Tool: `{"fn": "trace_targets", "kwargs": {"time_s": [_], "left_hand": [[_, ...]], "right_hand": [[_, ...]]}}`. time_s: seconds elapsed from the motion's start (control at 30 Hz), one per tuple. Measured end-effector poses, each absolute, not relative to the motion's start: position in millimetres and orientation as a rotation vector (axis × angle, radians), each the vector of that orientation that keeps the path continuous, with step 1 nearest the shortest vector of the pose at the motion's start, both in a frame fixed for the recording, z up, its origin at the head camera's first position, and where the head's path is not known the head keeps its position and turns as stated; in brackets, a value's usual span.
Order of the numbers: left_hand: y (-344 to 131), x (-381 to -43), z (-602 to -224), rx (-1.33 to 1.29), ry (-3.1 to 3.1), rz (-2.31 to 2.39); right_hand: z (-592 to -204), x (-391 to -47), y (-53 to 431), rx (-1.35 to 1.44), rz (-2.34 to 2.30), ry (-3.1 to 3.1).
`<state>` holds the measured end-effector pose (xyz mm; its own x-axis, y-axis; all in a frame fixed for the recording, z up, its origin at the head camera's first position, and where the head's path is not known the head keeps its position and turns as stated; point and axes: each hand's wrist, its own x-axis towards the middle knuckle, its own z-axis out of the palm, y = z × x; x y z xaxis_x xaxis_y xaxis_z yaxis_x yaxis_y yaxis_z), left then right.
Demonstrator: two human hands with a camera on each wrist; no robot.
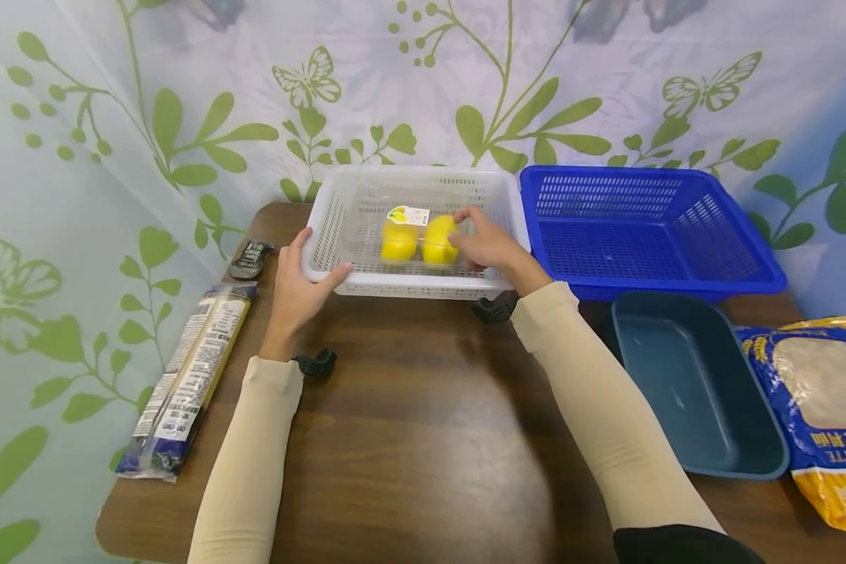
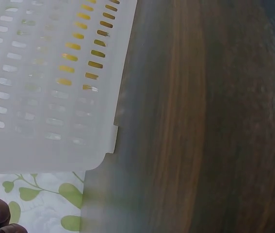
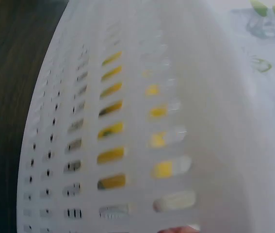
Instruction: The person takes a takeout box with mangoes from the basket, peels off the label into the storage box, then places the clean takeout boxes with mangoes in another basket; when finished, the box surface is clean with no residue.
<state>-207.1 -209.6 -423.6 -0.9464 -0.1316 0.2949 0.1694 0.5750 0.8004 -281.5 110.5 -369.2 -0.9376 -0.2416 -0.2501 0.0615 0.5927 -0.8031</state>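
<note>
In the head view, a white perforated basket (image 1: 423,287) stands at the back of the table. Two yellow lemons (image 1: 399,241) lie inside it in a clear plastic pack with a white label (image 1: 409,216). My left hand (image 1: 298,286) holds the basket's front left corner, thumb over the front rim and fingers along the left side. Reaching over the right side, my right hand (image 1: 492,244) pinches the right end of the lemon pack, its thumb and index finger at the right lemon. In both wrist views, yellow shows through the slots of the basket wall (image 2: 55,145).
A blue basket (image 1: 606,288) touches the white one's right side. In front stand a dark teal tub (image 1: 701,466) and a blue-and-yellow pasta bag (image 1: 825,384). A long packet (image 1: 186,376) and a small black packet (image 1: 251,259) lie left. A patterned curtain (image 1: 423,94) hangs behind.
</note>
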Motion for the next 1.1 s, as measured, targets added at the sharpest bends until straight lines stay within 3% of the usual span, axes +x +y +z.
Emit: {"fn": "trace_targets", "kwargs": {"time_s": [0.47, 1.1], "left_hand": [[-213, -209, -422, -0.047, -2.49, -1.307], [-210, -202, -422, -0.055, -2.495, -1.291]], "right_hand": [[-345, -264, 117, -0.063, -1.416, 2.582], [-325, -212, 178, -0.087, -1.891, 2.582]]}}
